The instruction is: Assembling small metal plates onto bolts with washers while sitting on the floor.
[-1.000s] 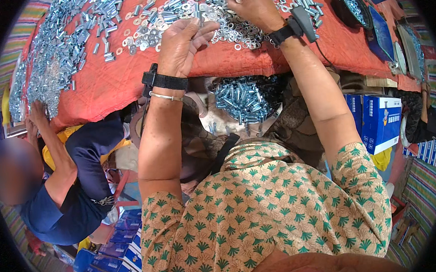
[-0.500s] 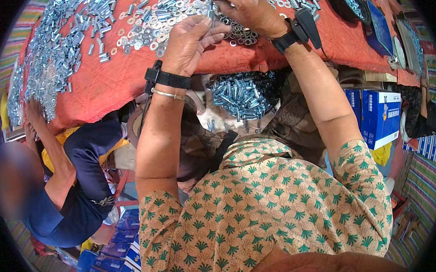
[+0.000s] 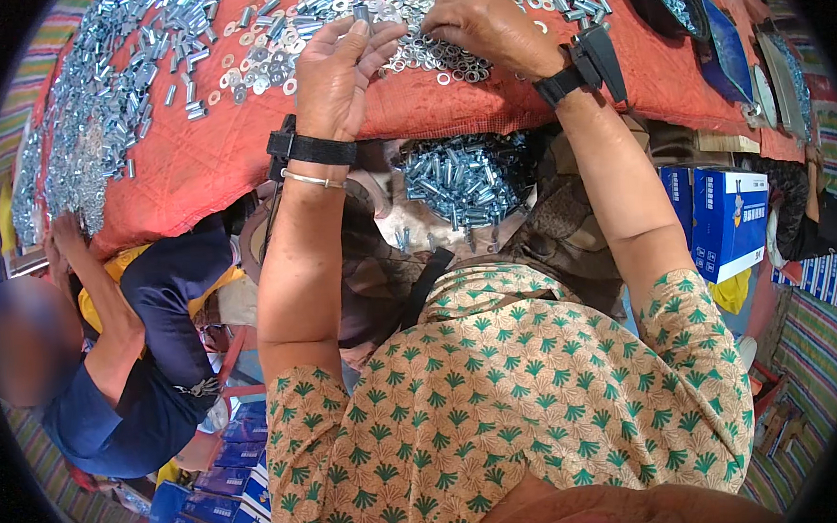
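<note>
Since half a second ago the left hand [image 3: 338, 72] has lifted off the washer pile and now stands raised, fingers curled around a small silver bolt [image 3: 362, 14] pinched upright at its tips. The right hand [image 3: 487, 26] has stayed low — palm down, fingers bent onto the heap of flat washers [image 3: 446, 56] on the red cloth [image 3: 195, 159]; whether it grips one I cannot tell. Both wrists wear black straps. Far left on the cloth lies a broad spread of bolts [image 3: 89, 118]. Near the person's lap, below the cloth's edge, sits a bag of bolts [image 3: 466, 178]. To the left a co-worker in a dark blue shirt [image 3: 140, 371] reaches a hand up to the cloth — blue boxes [image 3: 724, 217] stand at right.
</note>
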Demonstrator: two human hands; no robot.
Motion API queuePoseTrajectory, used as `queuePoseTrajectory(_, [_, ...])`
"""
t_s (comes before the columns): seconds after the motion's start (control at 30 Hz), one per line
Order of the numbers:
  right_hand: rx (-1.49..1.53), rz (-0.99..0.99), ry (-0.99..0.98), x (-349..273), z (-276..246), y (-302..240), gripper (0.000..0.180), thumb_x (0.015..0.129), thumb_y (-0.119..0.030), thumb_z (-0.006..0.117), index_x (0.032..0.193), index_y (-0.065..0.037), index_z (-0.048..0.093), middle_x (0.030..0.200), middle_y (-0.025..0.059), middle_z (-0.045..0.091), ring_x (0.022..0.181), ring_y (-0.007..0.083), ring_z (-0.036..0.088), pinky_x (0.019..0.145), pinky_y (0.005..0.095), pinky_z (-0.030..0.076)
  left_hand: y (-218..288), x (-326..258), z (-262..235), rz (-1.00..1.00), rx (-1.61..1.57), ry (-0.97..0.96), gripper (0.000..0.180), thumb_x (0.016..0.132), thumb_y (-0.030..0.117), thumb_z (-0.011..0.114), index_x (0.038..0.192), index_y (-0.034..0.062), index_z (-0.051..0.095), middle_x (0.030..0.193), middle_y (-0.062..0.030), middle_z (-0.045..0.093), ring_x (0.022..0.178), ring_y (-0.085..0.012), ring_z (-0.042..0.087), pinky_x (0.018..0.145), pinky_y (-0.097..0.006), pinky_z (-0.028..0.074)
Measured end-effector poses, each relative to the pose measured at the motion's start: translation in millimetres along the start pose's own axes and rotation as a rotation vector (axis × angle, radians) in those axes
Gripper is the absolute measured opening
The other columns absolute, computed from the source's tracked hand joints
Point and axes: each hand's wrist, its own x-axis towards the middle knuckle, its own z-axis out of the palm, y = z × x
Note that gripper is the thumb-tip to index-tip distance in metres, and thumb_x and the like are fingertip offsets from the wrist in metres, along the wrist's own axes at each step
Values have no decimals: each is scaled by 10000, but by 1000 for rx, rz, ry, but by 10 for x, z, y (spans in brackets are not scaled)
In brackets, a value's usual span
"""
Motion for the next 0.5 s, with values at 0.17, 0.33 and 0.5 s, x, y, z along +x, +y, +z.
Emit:
queuePoseTrajectory(0.17, [-122, 47, -113, -31, 35, -75, 142, 792, -81, 643, 931, -55, 639, 876, 88, 585, 826, 294, 618, 699, 380, 499, 11, -6, -8, 3, -2, 8, 183, 957, 75, 512, 1058, -77, 515, 1047, -232, 622, 966, -280, 658, 804, -288, 585])
queuePoseTrajectory(0.33, [-123, 60, -29, 0, 53, -90, 164, 787, -76, 643, 950, -60, 640, 859, 94, 575, 821, 300, 616, 689, 379, 502, 28, 3, -53, -1, -5, 9, 180, 953, 68, 518, 1051, -82, 506, 1057, -235, 616, 973, -290, 656, 814, -294, 585])
queuePoseTrajectory(0.5, [-116, 11, -91, 88, 95, -222, 90, 839, -116, 576, 870, -75, 650, 859, 113, 590, 795, 317, 629, 674, 406, 515, 10, 9, -54, -4, -29, 16, 174, 944, 58, 530, 1054, -75, 510, 1037, -226, 628, 977, -294, 657, 814, -295, 585])
